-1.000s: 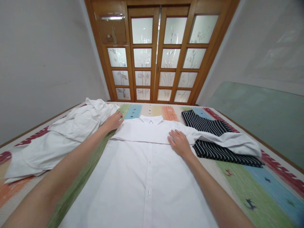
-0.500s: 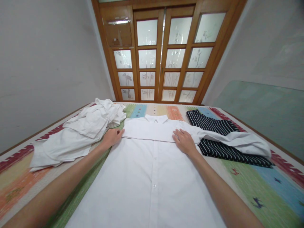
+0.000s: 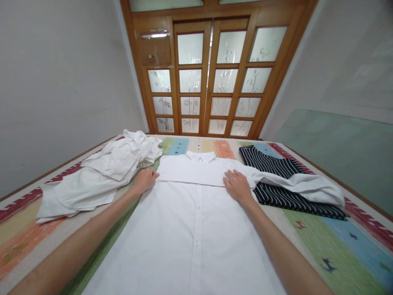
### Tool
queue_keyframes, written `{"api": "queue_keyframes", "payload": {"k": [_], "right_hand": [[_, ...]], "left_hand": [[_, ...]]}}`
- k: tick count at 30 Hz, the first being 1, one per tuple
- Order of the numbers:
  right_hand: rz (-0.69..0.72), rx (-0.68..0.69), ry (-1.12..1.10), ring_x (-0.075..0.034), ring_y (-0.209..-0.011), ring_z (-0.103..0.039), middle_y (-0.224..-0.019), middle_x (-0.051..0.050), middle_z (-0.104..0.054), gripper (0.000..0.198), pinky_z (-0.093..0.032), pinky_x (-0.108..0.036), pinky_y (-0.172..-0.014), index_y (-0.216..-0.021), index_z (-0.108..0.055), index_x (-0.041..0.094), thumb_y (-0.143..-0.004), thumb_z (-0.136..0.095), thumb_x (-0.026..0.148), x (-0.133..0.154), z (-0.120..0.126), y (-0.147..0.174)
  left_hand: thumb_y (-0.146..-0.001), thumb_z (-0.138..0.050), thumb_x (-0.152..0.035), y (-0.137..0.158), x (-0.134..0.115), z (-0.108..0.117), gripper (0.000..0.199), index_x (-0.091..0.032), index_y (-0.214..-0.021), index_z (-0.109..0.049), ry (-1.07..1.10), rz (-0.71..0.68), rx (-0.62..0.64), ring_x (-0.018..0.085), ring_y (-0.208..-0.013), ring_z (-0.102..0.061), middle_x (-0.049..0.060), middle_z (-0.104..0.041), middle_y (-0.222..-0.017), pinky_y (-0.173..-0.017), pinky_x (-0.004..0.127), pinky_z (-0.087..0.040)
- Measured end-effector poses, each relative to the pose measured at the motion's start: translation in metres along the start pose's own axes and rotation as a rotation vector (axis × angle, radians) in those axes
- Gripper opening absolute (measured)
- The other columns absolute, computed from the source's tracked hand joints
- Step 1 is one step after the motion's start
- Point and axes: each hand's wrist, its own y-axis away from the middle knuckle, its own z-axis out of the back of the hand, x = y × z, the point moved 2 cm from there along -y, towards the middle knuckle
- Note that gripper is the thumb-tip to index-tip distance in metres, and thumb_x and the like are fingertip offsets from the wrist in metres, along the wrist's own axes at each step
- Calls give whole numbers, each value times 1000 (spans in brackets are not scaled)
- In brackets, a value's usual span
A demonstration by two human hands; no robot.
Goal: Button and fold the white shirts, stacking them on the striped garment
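A white button-up shirt [image 3: 196, 229] lies front side up, its collar [image 3: 201, 156] at the far end. One sleeve [image 3: 184, 170] is laid straight across the chest. The other sleeve [image 3: 297, 183] stretches out to the right, over a folded black-and-white striped cloth [image 3: 276, 164]. At the shirt's left edge, my left hand [image 3: 146, 180] is closed, fingers curled on the end of the folded sleeve. My right hand [image 3: 238, 184] rests on the right part of the chest, holding nothing, with its fingers apart on the fabric.
Crumpled white clothes [image 3: 104, 166] are heaped on the left. Beneath everything is a colourful patterned cover [image 3: 322, 241]. Walls rise on both sides, with a pale green panel [image 3: 337, 143] at the right. Wooden doors with glass panes [image 3: 211, 78] stand at the far end.
The view has tipped slightly upward, so everything sits a little lower in the picture. Both hands stay at the same places on the shirt, and the clothes have not visibly moved.
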Motion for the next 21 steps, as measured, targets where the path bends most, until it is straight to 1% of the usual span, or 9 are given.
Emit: {"api": "queue_keyframes", "payload": {"k": [3, 5, 8, 11, 16, 18, 21], "right_hand": [[-50, 26, 26, -29, -132, -45, -131, -13, -62, 35, -32, -44, -109, -117, -66, 13, -95, -43, 28, 2, 5, 0], [-69, 47, 42, -29, -134, -42, -133, -13, -61, 36, -29, -42, -111, -118, -66, 12, -94, -43, 28, 3, 8, 0], [-71, 68, 48, -30, -134, -42, -133, -13, -61, 38, -29, -41, -110, -119, -66, 10, -95, -42, 28, 5, 10, 0], [-64, 66, 40, -29, -132, -45, -132, -13, -61, 38, -31, -42, -109, -120, -65, 11, -95, -42, 28, 5, 8, 0], [-54, 51, 37, -30, -129, -47, -132, -14, -61, 38, -31, -42, -108, -119, -65, 11, -95, -41, 28, 3, 4, 0], [-52, 47, 37, -30, -129, -47, -132, -14, -61, 38, -31, -43, -108, -119, -65, 11, -95, -41, 28, 3, 4, 0], [-56, 47, 31, -30, -129, -47, -133, -13, -61, 38, -31, -43, -108, -119, -65, 11, -95, -41, 28, 3, 5, -1]], "left_hand": [[-93, -41, -32, 1, -1, -1, 31, -13, -98, -65, -71, 77, 3, 29, -96, -68, 18, -71, -98, -75, 32, -48], [-94, -38, -31, -2, 1, -1, 35, -10, -100, -66, -87, 118, 25, 31, -100, -67, 21, -70, -102, -76, 33, -48], [-94, -34, -30, -13, 2, 2, 41, -11, -90, -70, -34, 122, 72, 30, -99, -67, 19, -72, -98, -79, 33, -48], [-94, -32, -34, -27, -1, 7, 46, -15, -78, -70, 42, 94, 78, 28, -95, -68, 14, -74, -90, -80, 31, -48], [-91, -40, -46, -49, -17, 5, 45, -16, -75, -70, 146, 123, 64, 29, -94, -67, 14, -73, -86, -75, 32, -47], [-88, -46, -45, -55, -23, 3, 39, -16, -76, -70, 150, 120, 52, 28, -94, -67, 13, -73, -87, -76, 30, -47], [-84, -55, -39, -60, -27, 1, 27, -17, -81, -69, 170, 130, 14, 26, -95, -66, 11, -74, -91, -78, 28, -46]]}}
